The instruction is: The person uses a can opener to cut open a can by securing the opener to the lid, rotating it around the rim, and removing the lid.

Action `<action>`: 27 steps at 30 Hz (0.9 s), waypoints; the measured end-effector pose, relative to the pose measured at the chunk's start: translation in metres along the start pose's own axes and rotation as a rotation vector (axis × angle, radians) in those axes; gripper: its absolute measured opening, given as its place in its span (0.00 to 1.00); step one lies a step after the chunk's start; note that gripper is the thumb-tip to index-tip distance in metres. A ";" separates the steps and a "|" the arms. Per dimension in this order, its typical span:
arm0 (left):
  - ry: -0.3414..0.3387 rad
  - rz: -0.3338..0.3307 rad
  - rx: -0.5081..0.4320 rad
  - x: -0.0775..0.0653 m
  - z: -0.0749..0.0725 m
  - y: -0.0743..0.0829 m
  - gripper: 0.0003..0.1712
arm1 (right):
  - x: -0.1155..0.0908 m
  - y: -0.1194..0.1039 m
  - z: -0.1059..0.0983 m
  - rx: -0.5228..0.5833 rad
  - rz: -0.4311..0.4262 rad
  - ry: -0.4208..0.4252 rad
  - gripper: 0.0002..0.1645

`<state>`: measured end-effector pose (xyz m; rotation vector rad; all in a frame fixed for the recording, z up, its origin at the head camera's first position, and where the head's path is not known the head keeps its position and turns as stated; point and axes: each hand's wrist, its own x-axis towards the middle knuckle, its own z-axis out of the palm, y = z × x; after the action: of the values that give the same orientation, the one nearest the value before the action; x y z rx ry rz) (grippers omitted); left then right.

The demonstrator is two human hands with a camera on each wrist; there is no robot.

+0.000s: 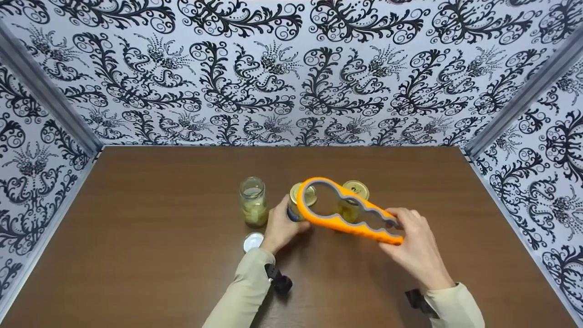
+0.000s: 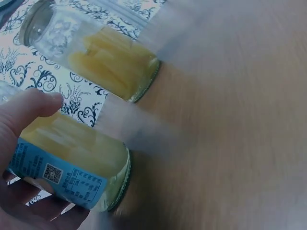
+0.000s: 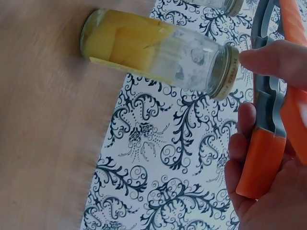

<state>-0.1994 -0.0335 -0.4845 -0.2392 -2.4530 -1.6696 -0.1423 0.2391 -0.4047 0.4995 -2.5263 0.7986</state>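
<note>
Fingers, left hand [image 1: 281,226]: curled round blue-labelled jar [image 2: 76,163]; right hand [image 1: 416,246]: gripping orange opener [image 1: 341,224]. Loop [image 1: 300,200] best seated level round gold lid [image 1: 311,195], jar held firm.

Orange-and-grey opener [image 1: 350,227], blue-labelled jar [image 2: 79,155], black-scrolled white walls [image 1: 273,68]

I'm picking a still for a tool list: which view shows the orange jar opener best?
The head view: nearly all of the orange jar opener shows, gripped by the right hand. The right wrist view shows part, cut off at the edge; the left wrist, none.
</note>
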 end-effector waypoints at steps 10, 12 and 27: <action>-0.018 0.075 0.037 -0.008 0.001 0.002 0.30 | 0.009 -0.011 0.004 -0.010 -0.016 -0.036 0.33; -0.020 0.086 0.040 -0.010 0.001 0.003 0.29 | 0.012 -0.012 0.005 -0.008 -0.038 -0.041 0.32; -0.110 0.087 -0.046 -0.029 0.012 0.018 0.32 | 0.024 -0.027 0.017 -0.065 -0.159 -0.104 0.28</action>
<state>-0.1676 -0.0167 -0.4792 -0.4482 -2.4441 -1.7211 -0.1549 0.2030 -0.3930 0.7269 -2.5580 0.6453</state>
